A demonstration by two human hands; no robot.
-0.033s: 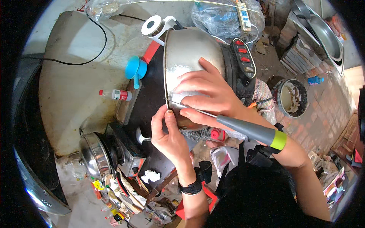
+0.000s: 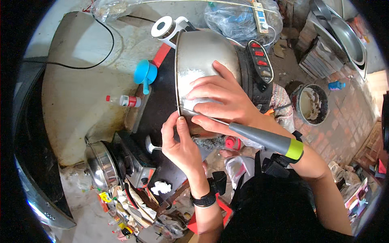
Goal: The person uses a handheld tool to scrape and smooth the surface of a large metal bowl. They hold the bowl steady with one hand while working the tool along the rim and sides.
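A large silver metal pot (image 2: 206, 44) lies tipped on its side, its rim facing left, with a black base and a panel of red switches (image 2: 260, 62) at its right. My right hand (image 2: 227, 99) lies over the pot's side, fingers spread on the metal. Between its thumb and forefinger runs the thin shaft of a screwdriver (image 2: 265, 138) with a grey and lime-green handle, which lies back across my wrist. The shaft's tip meets the pot's rim. Just below that tip, my left hand (image 2: 180, 139) pinches the rim between thumb and fingers.
A white jug (image 2: 164, 27), a blue dipper (image 2: 145, 73) and a plastic bottle (image 2: 129, 101) are beyond the pot to the left. Nearer lie a ladle (image 2: 150, 143) and a lidded steel pot (image 2: 99, 164). A dirty bucket (image 2: 311, 104) stands on the brick floor at right.
The screwdriver's handle end has shifted very slightly to the left. Both hands keep nearly the same places on the pot.
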